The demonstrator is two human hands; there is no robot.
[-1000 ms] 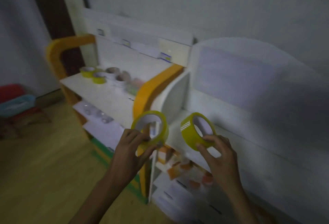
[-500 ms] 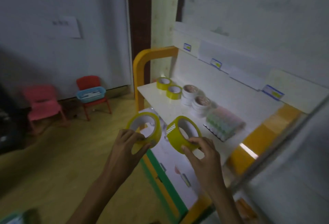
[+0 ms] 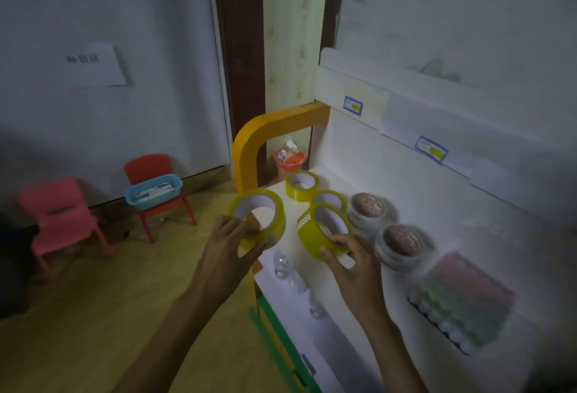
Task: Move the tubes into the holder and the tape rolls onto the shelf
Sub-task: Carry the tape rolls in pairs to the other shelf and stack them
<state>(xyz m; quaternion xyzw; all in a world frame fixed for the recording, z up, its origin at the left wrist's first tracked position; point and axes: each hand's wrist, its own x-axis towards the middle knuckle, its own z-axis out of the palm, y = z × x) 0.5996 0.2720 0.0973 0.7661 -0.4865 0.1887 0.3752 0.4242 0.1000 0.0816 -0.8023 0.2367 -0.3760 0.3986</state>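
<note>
Two hands are raised over the left end of a white shelf (image 3: 431, 205) with an orange frame. Near its right part lies a pack of coloured tubes (image 3: 462, 299), and toward the back sit two white tape stacks (image 3: 399, 245). At the far left corner rest two yellow rolls (image 3: 301, 185). The left hand (image 3: 231, 242) has its fingers curled around a yellow tape roll (image 3: 257, 216), held upright off the shelf's left edge. The right hand (image 3: 352, 264) pinches a second yellow roll (image 3: 323, 235), tilted just above the shelf top.
</note>
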